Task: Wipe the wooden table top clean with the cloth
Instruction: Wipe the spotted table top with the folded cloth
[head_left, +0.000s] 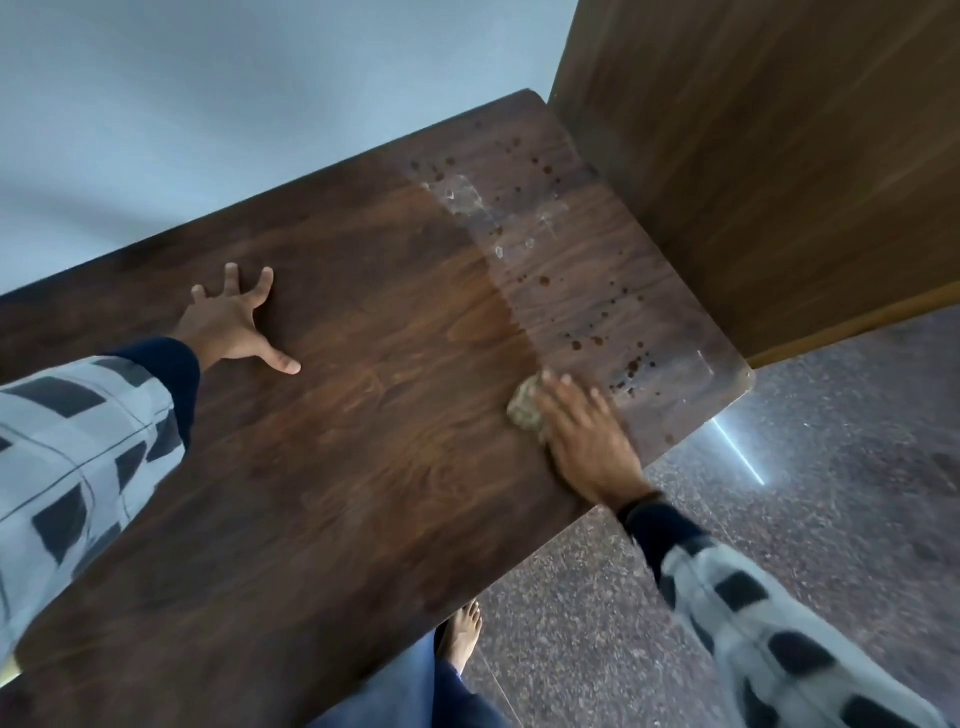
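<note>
Right hand (587, 441) pressing cloth (526, 411), left hand (228, 327) on table (363, 478), panel (753, 182) adjoining

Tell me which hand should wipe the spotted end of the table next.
Right. The right hand presses the cloth down beside the dusty, spotted patch; the left hand lies spread on the table, away from it, holding nothing.

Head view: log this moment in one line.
right hand presses cloth | left hand spread on table top | dusty spotted strip unwiped
</note>
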